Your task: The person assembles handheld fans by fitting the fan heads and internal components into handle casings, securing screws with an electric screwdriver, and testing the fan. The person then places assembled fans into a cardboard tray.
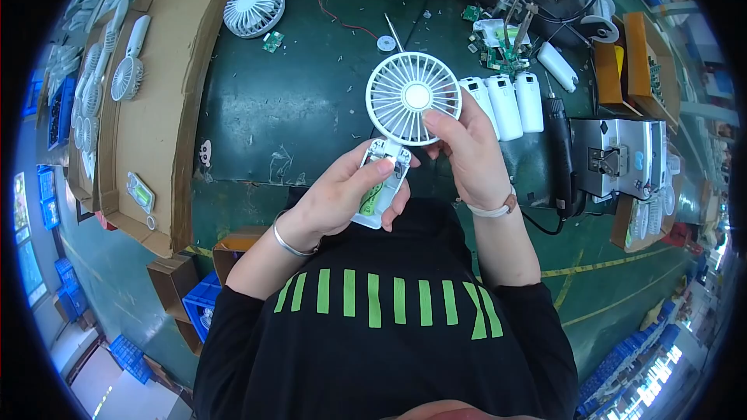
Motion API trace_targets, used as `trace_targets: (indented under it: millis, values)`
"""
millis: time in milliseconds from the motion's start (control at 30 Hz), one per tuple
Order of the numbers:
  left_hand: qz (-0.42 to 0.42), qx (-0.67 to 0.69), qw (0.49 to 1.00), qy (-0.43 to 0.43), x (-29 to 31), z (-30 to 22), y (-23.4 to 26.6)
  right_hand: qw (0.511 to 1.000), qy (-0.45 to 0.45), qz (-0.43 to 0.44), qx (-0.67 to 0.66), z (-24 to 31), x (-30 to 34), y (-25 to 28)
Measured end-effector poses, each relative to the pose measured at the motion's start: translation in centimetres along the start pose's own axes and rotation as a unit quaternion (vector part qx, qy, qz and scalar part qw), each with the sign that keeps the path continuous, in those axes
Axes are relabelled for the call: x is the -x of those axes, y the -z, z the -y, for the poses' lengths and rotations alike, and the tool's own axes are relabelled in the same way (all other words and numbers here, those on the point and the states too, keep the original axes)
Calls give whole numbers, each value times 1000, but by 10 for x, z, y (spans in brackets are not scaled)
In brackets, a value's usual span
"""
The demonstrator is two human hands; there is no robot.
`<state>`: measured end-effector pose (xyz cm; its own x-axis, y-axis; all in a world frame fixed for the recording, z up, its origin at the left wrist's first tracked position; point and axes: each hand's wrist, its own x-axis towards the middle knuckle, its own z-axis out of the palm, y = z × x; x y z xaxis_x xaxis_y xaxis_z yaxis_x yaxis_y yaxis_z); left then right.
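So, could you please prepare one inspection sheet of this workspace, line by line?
Surface: green tabletop, with whitish marks.
Job's things: white fan head, joined to an open handle with a green part inside.
Clutter: green circuit board, three white casings in a row.
Hands: left hand grips the handle; right hand holds the fan head.
Cables: thin red wire on the tabletop; black cable near the black tool.
Surroundings: cardboard tray at left; blue crate below.
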<state>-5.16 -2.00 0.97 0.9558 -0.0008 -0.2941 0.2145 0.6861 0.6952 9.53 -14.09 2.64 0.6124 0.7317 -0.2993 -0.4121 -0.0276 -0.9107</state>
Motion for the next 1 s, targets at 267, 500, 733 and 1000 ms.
trace_targets:
  millis: [267,500,733,1000]
  values:
    - [24,118,992,-42,-1,-6,-4,970,162,-26,-178,-28,12,-7]
    - [-4,125,992,1,1,-14,-5,962,177,-18,-207,-39,23,-7]
    - [-31,75,997,-1,6,-22,-15,963,184,-23,-194,-43,23,-8]
    - [-87,63,994,-22,-1,-19,-9,954,260,-40,-144,-49,17,-7]
